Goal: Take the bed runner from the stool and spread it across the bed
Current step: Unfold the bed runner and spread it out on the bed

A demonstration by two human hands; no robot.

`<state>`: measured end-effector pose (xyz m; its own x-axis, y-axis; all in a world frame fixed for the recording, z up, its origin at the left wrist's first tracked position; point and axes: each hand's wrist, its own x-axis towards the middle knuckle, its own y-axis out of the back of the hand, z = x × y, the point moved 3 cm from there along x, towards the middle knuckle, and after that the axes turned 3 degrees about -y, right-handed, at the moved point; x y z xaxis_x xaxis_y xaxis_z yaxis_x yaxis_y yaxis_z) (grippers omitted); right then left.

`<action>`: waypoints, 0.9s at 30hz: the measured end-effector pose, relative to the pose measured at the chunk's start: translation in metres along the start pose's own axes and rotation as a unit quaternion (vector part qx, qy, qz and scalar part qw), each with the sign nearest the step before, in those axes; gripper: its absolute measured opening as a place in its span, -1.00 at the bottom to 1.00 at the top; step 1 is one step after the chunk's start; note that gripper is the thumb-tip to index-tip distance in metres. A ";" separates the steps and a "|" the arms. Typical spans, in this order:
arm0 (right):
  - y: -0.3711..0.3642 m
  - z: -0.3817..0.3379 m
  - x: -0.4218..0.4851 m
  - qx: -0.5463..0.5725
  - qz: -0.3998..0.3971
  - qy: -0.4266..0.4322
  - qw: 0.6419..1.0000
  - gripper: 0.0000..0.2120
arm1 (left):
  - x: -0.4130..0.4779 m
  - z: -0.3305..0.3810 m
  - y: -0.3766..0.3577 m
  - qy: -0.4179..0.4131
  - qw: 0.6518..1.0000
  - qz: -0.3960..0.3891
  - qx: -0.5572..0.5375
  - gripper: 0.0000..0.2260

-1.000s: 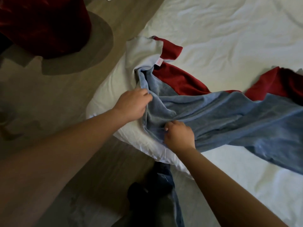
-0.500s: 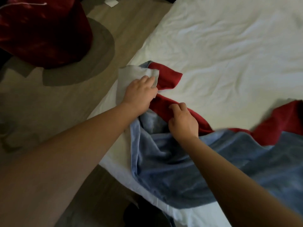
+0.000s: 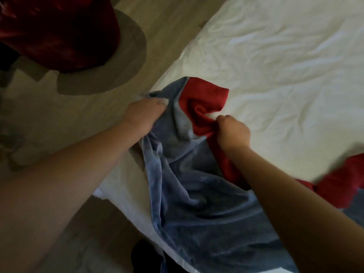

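Observation:
The bed runner (image 3: pixel 199 194), blue-grey plush with a red band, lies bunched on the near left corner of the white bed (image 3: pixel 275 56) and trails off to the right. My left hand (image 3: pixel 144 115) grips its blue end at the bed's left edge. My right hand (image 3: pixel 232 132) pinches a fold of the red band a little further in. The runner's end is rumpled between both hands. The red velvet stool (image 3: pixel 57 30) stands on the floor at the upper left.
Wooden floor (image 3: pixel 39 125) runs along the bed's left side. A round grey base (image 3: pixel 118 62) spreads under the stool. Dark clothing (image 3: pixel 145 257) shows at the bottom edge, beside the bed corner.
Both hands have shifted from the runner's near edge to its end. The pale underside that showed at the end is now turned under. Left hand went from lying on the fabric to gripping it.

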<state>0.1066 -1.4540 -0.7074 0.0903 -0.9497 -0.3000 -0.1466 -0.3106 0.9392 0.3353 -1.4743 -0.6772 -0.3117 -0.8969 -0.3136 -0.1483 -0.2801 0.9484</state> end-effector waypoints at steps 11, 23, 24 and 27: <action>0.031 0.025 0.008 0.021 0.053 -0.136 0.989 -0.70 | -0.069 -0.051 -0.031 0.030 0.997 -0.010 0.071 -0.84; 0.022 -0.084 0.033 -0.078 0.036 0.062 0.994 -0.52 | -0.019 -0.039 -0.018 0.071 0.988 0.093 -0.105 -0.68; 0.018 -0.090 0.036 -0.094 0.026 0.071 0.993 -0.48 | -0.013 -0.038 -0.024 0.091 0.986 0.072 -0.123 -0.64; 0.008 -0.101 0.048 -0.088 0.018 0.039 0.995 -0.46 | -0.004 -0.041 -0.047 0.137 0.978 0.027 -0.153 -0.56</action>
<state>0.2093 -1.4977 -0.6968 0.1653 -0.9516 -0.2590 0.0225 -0.2589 0.9656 0.3818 -1.4718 -0.7184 -0.0421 -0.9598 -0.2776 0.1631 -0.2807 0.9458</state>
